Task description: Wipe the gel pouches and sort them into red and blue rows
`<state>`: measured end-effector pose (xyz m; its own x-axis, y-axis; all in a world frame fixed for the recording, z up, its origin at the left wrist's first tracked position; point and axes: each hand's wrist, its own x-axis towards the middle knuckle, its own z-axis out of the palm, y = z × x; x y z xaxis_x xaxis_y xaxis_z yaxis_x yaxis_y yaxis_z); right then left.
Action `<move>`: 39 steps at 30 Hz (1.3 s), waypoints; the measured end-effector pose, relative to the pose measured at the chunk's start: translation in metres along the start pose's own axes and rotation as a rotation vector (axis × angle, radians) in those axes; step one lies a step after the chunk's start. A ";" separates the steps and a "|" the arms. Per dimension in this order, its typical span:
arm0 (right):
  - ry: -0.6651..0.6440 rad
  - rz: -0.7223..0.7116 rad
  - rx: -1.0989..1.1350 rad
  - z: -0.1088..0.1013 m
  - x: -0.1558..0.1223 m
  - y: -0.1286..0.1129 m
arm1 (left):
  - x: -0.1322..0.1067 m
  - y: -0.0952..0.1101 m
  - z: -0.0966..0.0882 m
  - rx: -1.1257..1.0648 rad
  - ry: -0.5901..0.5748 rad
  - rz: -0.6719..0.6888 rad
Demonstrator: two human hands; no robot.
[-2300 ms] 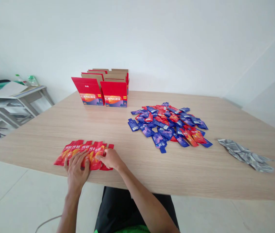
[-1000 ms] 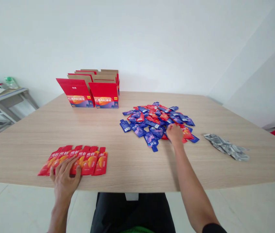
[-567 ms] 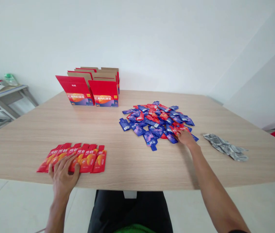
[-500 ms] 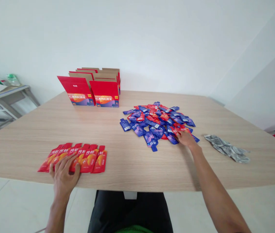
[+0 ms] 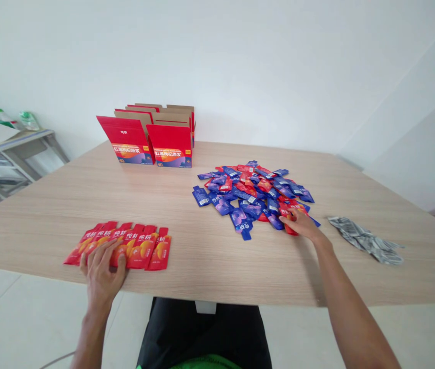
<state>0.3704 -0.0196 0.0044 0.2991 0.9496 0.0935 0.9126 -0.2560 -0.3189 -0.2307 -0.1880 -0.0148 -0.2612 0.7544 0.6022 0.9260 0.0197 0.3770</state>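
Observation:
My left hand (image 5: 104, 271) lies over a row of overlapping red pouches (image 5: 140, 251) near the table's front left edge, fingers spread on their lower parts. Their printed fronts face up, and the rightmost pouch (image 5: 159, 252) is slightly askew. On the right, my right hand (image 5: 302, 224) pinches a red pouch (image 5: 291, 228) at the near right side of a mixed pile. Blue-purple pouches (image 5: 220, 204) and red ones lie jumbled there, some face down. My fingers hide part of the held pouch.
Open red cartons (image 5: 169, 146) stand in rows at the table's back left. A crumpled grey-and-white glove-like cloth (image 5: 365, 240) lies right of the pile. Beyond the left table edge is a grey shelf unit (image 5: 13, 148) with papers and bottles.
My right hand has drawn a red pouch slightly toward me at the pile's near edge. My left hand stays on the row. The view has shifted slightly.

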 end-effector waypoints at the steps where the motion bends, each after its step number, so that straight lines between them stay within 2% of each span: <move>1: -0.025 0.006 0.021 0.000 -0.004 -0.001 | 0.000 0.000 0.000 -0.002 0.001 -0.009; 4: -0.051 0.023 0.117 0.000 -0.019 -0.013 | -0.001 -0.001 -0.002 -0.010 0.013 -0.033; 7: -0.029 -0.004 0.249 0.000 -0.040 -0.040 | -0.003 0.002 -0.005 -0.046 0.059 -0.015; 9: -0.034 -0.031 0.391 0.002 -0.060 -0.066 | -0.008 0.013 -0.008 -0.088 0.093 -0.020; 11: -0.106 -0.073 0.615 0.007 -0.085 -0.096 | -0.016 0.034 -0.010 -0.164 0.085 -0.057; 12: -0.170 -0.090 0.734 0.010 -0.099 -0.112 | -0.021 0.049 -0.011 -0.220 0.054 -0.075; 14: -0.290 -0.123 0.922 0.017 -0.129 -0.144 | -0.033 0.081 -0.012 -0.343 -0.080 -0.077; 18: -0.424 -0.212 1.065 0.028 -0.179 -0.202 | -0.056 0.139 -0.005 -0.528 -0.380 -0.037; 20: -0.474 -0.244 1.069 0.032 -0.196 -0.224 | -0.066 0.154 -0.001 -0.567 -0.443 -0.006; 22: -0.488 -0.258 1.051 0.035 -0.208 -0.240 | -0.071 0.160 0.004 -0.568 -0.443 0.004; 27: -0.473 -0.319 1.054 0.038 -0.226 -0.264 | -0.072 0.157 0.012 -0.573 -0.324 -0.083; 32: -0.683 -0.337 1.218 0.036 -0.229 -0.271 | -0.054 0.139 0.006 -0.499 -0.145 -0.304; 35: -0.680 -0.329 1.230 0.038 -0.222 -0.266 | -0.032 0.110 -0.007 -0.408 -0.059 -0.384; 39: -0.536 -0.267 1.235 0.046 -0.209 -0.244 | 0.004 0.056 -0.024 -0.207 0.078 -0.504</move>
<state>0.0727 -0.1470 0.0193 -0.2462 0.9692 0.0014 0.0006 0.0017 -1.0000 -0.1864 -0.2000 0.0254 -0.6856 0.6335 0.3586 0.6099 0.2309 0.7581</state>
